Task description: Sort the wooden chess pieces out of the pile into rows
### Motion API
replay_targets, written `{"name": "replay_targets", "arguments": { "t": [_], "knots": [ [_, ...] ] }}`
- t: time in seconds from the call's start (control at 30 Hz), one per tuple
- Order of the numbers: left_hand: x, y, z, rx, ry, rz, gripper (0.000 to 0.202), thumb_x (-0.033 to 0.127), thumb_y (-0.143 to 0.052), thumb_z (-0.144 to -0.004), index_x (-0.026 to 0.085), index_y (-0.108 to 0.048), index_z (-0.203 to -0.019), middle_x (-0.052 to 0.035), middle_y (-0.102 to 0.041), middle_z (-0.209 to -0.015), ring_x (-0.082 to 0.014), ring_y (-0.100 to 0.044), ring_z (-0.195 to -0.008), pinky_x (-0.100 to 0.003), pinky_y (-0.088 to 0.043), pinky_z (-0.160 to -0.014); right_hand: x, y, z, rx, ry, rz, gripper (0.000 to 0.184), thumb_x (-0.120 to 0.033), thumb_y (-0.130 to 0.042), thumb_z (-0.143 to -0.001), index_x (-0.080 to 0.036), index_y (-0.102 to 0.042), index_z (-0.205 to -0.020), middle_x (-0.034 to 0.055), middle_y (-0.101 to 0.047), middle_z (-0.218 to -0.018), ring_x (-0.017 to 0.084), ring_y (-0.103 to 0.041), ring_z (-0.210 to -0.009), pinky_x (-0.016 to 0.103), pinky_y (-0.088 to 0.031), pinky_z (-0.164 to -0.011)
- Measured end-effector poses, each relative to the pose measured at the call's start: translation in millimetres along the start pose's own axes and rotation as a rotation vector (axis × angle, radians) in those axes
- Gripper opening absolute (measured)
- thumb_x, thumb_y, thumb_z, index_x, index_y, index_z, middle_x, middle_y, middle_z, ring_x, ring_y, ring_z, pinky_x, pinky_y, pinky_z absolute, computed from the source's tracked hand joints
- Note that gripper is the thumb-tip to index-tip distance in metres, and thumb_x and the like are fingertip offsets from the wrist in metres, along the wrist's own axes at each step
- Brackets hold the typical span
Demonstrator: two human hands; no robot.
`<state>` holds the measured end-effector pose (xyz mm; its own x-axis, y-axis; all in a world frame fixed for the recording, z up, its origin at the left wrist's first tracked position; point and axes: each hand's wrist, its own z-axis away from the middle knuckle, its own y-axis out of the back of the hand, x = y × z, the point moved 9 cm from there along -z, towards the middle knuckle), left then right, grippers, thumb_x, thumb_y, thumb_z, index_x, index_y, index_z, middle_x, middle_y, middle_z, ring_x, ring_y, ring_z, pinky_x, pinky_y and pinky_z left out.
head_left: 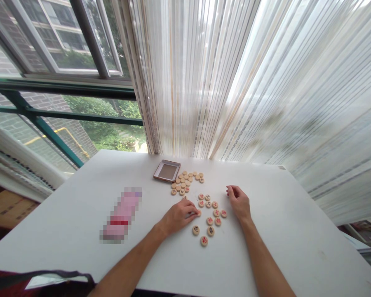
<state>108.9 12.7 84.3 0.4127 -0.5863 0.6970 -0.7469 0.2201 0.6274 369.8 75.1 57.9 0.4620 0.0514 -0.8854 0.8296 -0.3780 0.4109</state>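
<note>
My left hand (182, 215) is closed, thumb and fingertips on the edge of a round wooden Chinese chess piece (199, 213). My right hand (238, 203) is curled over the table to the right of the pieces; nothing shows between its fingers. Between the hands lie several face-up pieces with red or black characters, among them a red-marked piece (215, 204) and another red one (224, 213). Nearer to me are a black-marked piece (210, 231), a second black one (196, 230) and a red one (204, 241). Another piece (184, 198) is partly hidden behind my left hand.
A shallow square box lid or tray (167, 170) stands near the table's back edge. Beside it, several pieces (185, 180) lie mostly blank side up. A blurred-out pink object (121, 214) rests at left on the white table (80, 206). Striped curtains (185, 82) hang behind.
</note>
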Motion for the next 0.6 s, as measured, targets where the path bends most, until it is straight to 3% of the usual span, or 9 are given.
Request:
{"name": "replay_targets", "arguments": {
  "t": [0.3, 0.6],
  "knots": [
    [-1.3, -17.0, -7.9, -0.048, -0.054, -0.096, 0.020, 0.032, -0.056, -0.094, 0.025, -0.074, -0.099, -0.0051, -0.069, -0.096, -0.0168, -0.063, -0.090, -0.028, -0.051, -0.083, 1.5, -1.9, -0.3, -0.007, 0.007, 0.021, 0.045, -0.060, -0.053, -0.085, -0.018, -0.068, -0.093, 0.0073, -0.074, -0.083, 0.021, -0.067, -0.073, 0.032, -0.051, -0.074],
    [2.8, -20.7, -15.0, -0.049, -0.084, -0.089, 0.024, 0.035, -0.052, -0.095, 0.027, -0.074, -0.103, -0.0060, -0.071, -0.096, -0.0178, -0.063, -0.091, -0.030, -0.050, -0.082, 4.1, -2.2, -2.2, -0.010, 0.004, 0.007, 0.047, -0.062, -0.053, -0.084, -0.018, -0.068, -0.093, 0.0076, -0.074, -0.084, 0.021, -0.067, -0.073, 0.032, -0.051, -0.074]
  ]
}}
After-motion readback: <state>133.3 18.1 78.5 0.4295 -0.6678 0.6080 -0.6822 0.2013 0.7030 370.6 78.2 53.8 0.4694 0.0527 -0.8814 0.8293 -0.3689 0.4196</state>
